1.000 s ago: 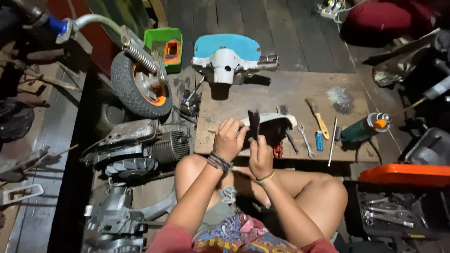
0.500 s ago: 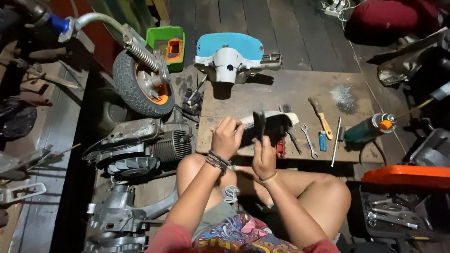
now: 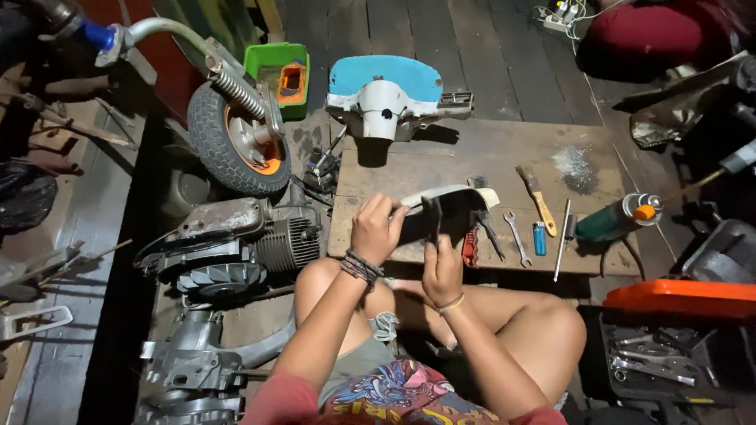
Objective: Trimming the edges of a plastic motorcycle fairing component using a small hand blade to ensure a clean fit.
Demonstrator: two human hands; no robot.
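Hands both grip one part above the worn wooden board. Left hand has fingers closed on the left end of a curved dark panel with pale painted edge; right hand is closed around its lower middle. Long axis runs left to right, pale tip pointing right toward a wood-handled brush.

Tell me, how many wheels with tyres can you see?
1: the orange-hubbed wheel on the floor, left of the wooden board. Others may be hidden in the dark.
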